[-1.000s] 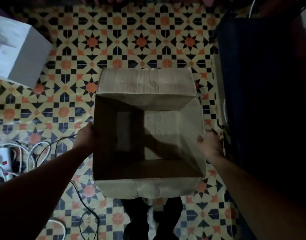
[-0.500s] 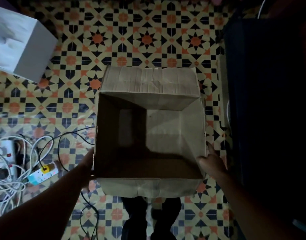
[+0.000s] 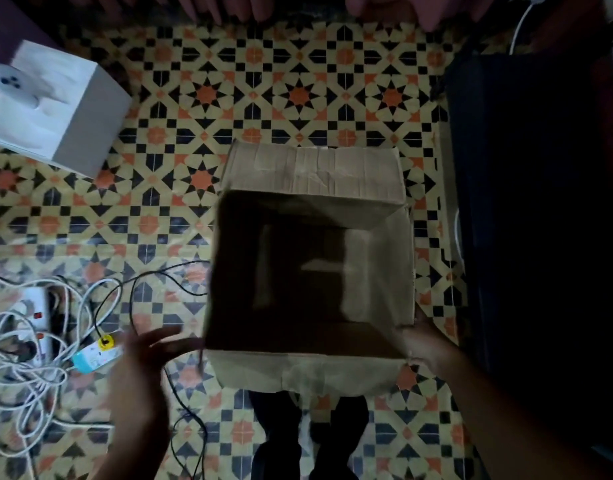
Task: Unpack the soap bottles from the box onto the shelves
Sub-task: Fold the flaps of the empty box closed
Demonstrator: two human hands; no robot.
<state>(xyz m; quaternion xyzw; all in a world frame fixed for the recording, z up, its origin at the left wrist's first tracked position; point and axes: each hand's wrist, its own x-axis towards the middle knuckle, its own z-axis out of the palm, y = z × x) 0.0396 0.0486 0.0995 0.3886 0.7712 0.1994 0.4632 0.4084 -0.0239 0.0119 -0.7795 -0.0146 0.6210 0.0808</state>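
An open brown cardboard box (image 3: 378, 265) stands on the patterned tile floor in the middle of the head view. Its inside is dark and shows only bare cardboard; I see no soap bottles. My left hand (image 3: 149, 355) hovers just off the box's near left corner, fingers spread and straight, blurred by motion. My right hand (image 3: 423, 344) rests against the near right corner of the box, fingers relaxed along the wall. No shelves are in view.
A white box (image 3: 73, 123) sits on the floor at the far left. A tangle of white and black cables with a power strip (image 3: 38, 327) lies left of my left arm. A dark piece of furniture (image 3: 527, 237) fills the right side. My feet stand below the box.
My left hand has come off the box's left wall and moved back and left. My right hand slid toward the near right corner. The box has moved lower in view.
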